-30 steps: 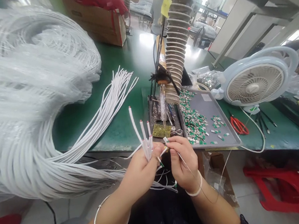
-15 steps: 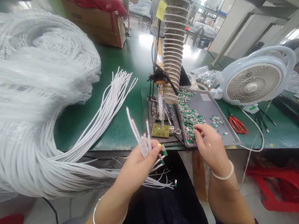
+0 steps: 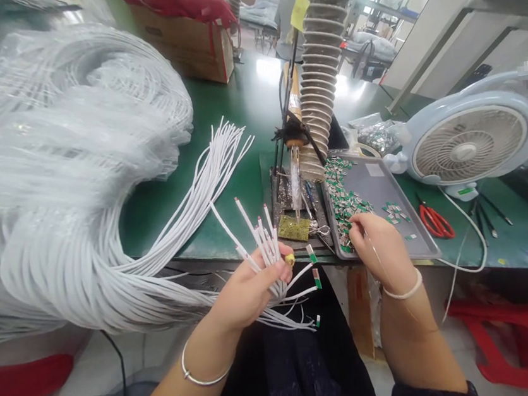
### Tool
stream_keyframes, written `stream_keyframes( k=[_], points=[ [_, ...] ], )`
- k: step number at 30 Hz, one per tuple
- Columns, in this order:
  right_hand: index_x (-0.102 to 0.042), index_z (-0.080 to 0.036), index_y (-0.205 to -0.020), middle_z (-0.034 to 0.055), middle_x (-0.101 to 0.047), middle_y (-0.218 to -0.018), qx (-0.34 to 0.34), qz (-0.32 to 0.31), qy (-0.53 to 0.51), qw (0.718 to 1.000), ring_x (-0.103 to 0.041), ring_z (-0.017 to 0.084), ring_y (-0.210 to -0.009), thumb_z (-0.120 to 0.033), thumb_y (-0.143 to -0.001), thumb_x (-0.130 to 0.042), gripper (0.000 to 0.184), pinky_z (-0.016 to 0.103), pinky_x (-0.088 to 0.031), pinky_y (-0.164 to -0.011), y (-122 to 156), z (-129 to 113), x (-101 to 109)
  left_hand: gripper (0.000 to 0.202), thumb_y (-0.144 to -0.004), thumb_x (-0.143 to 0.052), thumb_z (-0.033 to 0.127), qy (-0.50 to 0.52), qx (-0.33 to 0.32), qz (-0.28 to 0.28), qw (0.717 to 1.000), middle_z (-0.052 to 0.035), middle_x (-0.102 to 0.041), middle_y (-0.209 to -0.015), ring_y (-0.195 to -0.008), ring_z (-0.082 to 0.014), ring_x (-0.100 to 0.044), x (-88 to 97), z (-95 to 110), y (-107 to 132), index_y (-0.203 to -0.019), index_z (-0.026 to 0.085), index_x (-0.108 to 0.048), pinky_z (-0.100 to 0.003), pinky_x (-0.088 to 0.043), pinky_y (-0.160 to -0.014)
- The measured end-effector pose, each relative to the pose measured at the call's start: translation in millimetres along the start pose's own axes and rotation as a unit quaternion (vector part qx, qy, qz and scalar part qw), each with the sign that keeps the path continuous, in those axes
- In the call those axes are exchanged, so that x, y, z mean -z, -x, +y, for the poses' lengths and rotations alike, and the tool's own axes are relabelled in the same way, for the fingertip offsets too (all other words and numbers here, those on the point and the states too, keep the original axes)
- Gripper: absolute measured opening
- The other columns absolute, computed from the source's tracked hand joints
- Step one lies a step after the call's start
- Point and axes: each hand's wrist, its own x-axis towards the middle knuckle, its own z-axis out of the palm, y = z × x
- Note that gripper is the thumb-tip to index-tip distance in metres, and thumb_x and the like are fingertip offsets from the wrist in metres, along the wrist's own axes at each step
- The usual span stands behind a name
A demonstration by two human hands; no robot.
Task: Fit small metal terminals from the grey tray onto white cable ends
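While my left hand [image 3: 250, 288] clamps a fan of white cables [image 3: 263, 249] just off the edge of the green desk [image 3: 235, 112], my right hand [image 3: 379, 251] pinches together at the metal tray [image 3: 380, 188] of green-and-silver terminals [image 3: 348, 204]. Beyond stand a soldering iron [image 3: 297, 185], a ribbed hose [image 3: 321, 71] with an unreadable yellow tag [image 3: 300, 11], red scissors [image 3: 436, 221] and an electric fan [image 3: 471, 150].

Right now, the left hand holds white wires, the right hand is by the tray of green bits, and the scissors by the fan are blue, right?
Not quite: the scissors have red handles, not blue, as the head view shows. The left hand with its white wires, the right hand by the tray of green bits, and the fan are as you said.
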Motion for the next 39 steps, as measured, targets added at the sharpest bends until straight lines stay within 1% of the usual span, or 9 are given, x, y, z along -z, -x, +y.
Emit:
stream_keyframes(
  k=[5, 10, 14, 17, 26, 30, 33, 36, 39],
  points=[
    [-0.060, -0.017, -0.084, 0.0062, -0.064, -0.076, 0.026, 0.102, -0.084, 0.991, -0.058, 0.018, -0.069, -0.019, -0.084, -0.042, 0.019, 0.030, -0.044, -0.067, 6, 1, -4, 0.027, -0.062, -0.077, 0.029, -0.014, 0.002, 0.007, 1.000, 0.0014, -0.053, -0.057, -0.056, -0.0104, -0.048, -0.8, 0, -2, -0.081, 0.014, -0.064, -0.024, -0.036, -0.053],
    [-0.057, -0.018, -0.087, 0.0037, -0.061, -0.077, 0.063, 0.163, -0.223, 0.959, -0.058, 0.015, -0.071, -0.015, -0.086, -0.044, 0.014, 0.030, -0.047, -0.068, 20, -16, -1, 0.023, -0.062, -0.076, 0.025, -0.020, -0.006, 0.023, 1.000, 0.0029, -0.052, -0.060, -0.049, -0.0062, -0.043, -6.1, 0, -2, -0.072, 0.014, -0.058, -0.022, -0.031, -0.048],
    [-0.056, -0.020, -0.094, 0.0058, -0.063, -0.090, 0.102, 0.151, -0.371, 0.911, -0.060, 0.017, -0.087, -0.007, -0.084, -0.045, 0.020, 0.032, -0.051, -0.072, 36, -38, 0, 0.026, -0.067, -0.072, 0.032, -0.023, -0.012, 0.047, 0.999, 0.0066, -0.044, -0.053, -0.043, -0.0033, -0.031, -11.6, -1, -2, -0.070, 0.015, -0.053, -0.020, -0.021, -0.043],
    [-0.055, -0.021, -0.098, 0.0070, -0.064, -0.094, 0.163, 0.131, -0.408, 0.889, -0.062, 0.018, -0.090, -0.005, -0.083, -0.046, 0.024, 0.036, -0.053, -0.076, 43, -53, -1, 0.026, -0.073, -0.065, 0.039, -0.061, -0.007, 0.036, 0.997, 0.0095, -0.035, -0.045, -0.041, -0.0048, -0.025, -12.6, -2, -2, -0.073, 0.016, -0.053, -0.021, -0.018, -0.042],
    [-0.052, -0.019, -0.105, 0.0081, -0.065, -0.086, 0.250, 0.065, -0.406, 0.877, -0.062, 0.018, -0.084, -0.003, -0.082, -0.045, 0.029, 0.034, -0.055, -0.070, 52, -65, -12, 0.021, -0.076, -0.060, 0.035, -0.090, -0.036, 0.077, 0.992, 0.0085, -0.039, -0.044, -0.045, -0.0073, -0.033, -14.9, -4, 2, -0.070, 0.017, -0.050, -0.021, -0.028, -0.048],
    [-0.052, -0.015, -0.102, 0.0097, -0.063, -0.081, 0.302, 0.069, -0.379, 0.872, -0.060, 0.018, -0.077, 0.000, -0.078, -0.045, 0.029, 0.032, -0.054, -0.064, 61, -66, -19, 0.019, -0.077, -0.059, 0.033, -0.077, -0.038, 0.095, 0.992, 0.0095, -0.038, -0.044, -0.043, -0.0057, -0.030, -14.9, -4, 3, -0.073, 0.017, -0.049, -0.019, -0.024, -0.046],
    [-0.053, -0.013, -0.097, 0.0098, -0.062, -0.078, 0.352, 0.033, -0.352, 0.867, -0.058, 0.017, -0.072, 0.000, -0.077, -0.044, 0.026, 0.030, -0.053, -0.060, 65, -67, -23, 0.019, -0.080, -0.058, 0.034, -0.081, -0.033, 0.093, 0.992, 0.0099, -0.035, -0.044, -0.043, -0.0048, -0.028, -14.1, -4, 3, -0.077, 0.017, -0.051, -0.019, -0.019, -0.043],
    [-0.053, -0.015, -0.097, 0.0086, -0.061, -0.079, 0.342, 0.012, -0.364, 0.866, -0.057, 0.016, -0.072, -0.002, -0.078, -0.043, 0.024, 0.028, -0.052, -0.059, 66, -65, -23, 0.020, -0.080, -0.058, 0.036, -0.090, -0.028, 0.084, 0.992, 0.0104, -0.030, -0.045, -0.042, -0.0048, -0.024, -13.5, -4, 3, -0.079, 0.016, -0.053, -0.019, -0.016, -0.043],
    [-0.053, -0.017, -0.095, 0.0056, -0.058, -0.076, 0.266, 0.053, -0.400, 0.876, -0.055, 0.015, -0.072, -0.006, -0.081, -0.045, 0.020, 0.028, -0.051, -0.060, 64, -60, -19, 0.022, -0.080, -0.059, 0.037, -0.096, -0.022, 0.071, 0.993, 0.0106, -0.027, -0.047, -0.043, -0.0051, -0.020, -13.0, -5, 2, -0.079, 0.016, -0.054, -0.020, -0.015, -0.043]
  ],
)
